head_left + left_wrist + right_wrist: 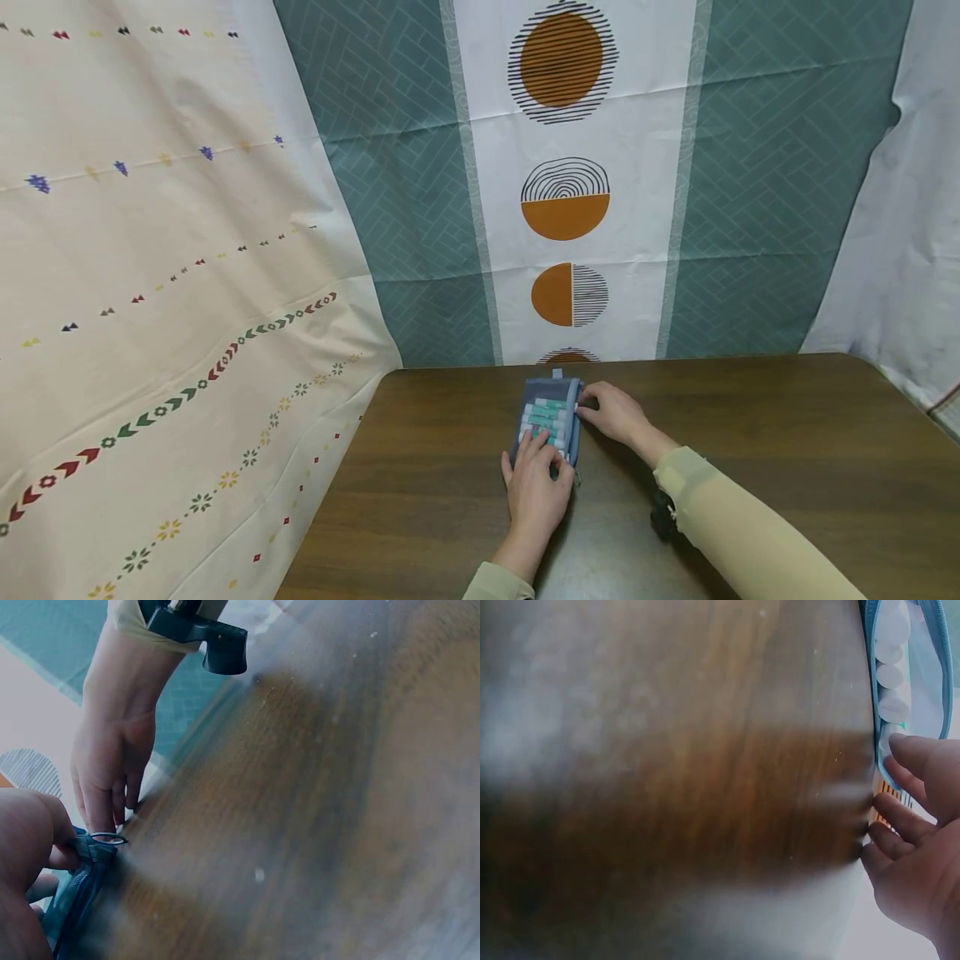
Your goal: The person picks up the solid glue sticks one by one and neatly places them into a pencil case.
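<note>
A blue zip pouch (531,389) with a see-through front lies on the table, its zipped side open toward the right. Inside, several white tubes with teal labels (546,414) lie in a row; their round white ends (892,675) show through the opening in the right wrist view. My left hand (538,487) lies over the pouch's near end, fingers on its front, thumb and a finger gripping the edge near a metal ring (109,838). At the opening's far part, my right hand (617,412) pinches the end of one tube between thumb and forefinger, other fingers resting at the table.
The brown wooden table (750,450) reaches back to a hanging green and white cloth (420,208). A cream embroidered cloth (150,292) hangs along the left side. A black wrist-worn device (663,515) sits beneath the right sleeve.
</note>
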The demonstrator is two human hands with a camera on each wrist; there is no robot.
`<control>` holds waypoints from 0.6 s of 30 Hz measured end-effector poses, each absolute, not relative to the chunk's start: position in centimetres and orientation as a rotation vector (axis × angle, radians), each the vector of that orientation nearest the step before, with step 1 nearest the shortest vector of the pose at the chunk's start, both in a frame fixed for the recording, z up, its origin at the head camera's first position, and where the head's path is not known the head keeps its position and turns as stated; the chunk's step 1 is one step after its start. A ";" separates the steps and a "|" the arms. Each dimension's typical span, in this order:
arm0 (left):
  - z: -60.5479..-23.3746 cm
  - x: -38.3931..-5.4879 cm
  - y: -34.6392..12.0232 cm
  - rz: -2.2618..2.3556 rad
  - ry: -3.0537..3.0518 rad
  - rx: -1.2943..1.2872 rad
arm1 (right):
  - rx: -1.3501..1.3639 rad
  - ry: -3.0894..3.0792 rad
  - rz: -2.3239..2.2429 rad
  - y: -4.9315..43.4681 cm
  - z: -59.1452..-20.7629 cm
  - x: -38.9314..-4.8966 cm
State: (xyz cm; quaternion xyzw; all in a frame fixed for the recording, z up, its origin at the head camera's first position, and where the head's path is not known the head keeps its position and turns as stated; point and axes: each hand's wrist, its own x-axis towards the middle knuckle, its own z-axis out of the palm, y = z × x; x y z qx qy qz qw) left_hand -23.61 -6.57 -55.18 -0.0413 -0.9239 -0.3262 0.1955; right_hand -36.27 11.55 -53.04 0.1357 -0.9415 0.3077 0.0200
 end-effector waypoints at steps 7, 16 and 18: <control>-55.1 -23.6 -6.5 -0.919 -2.582 -0.121 | 0.477 -2.891 0.952 11.5 -53.2 -36.2; -55.1 -23.6 -6.6 -0.907 -2.579 -0.123 | 0.491 -2.935 0.954 11.3 -53.1 -36.3; -55.1 -23.6 -6.6 -0.907 -2.581 -0.122 | 0.490 -2.950 0.961 11.2 -53.1 -36.3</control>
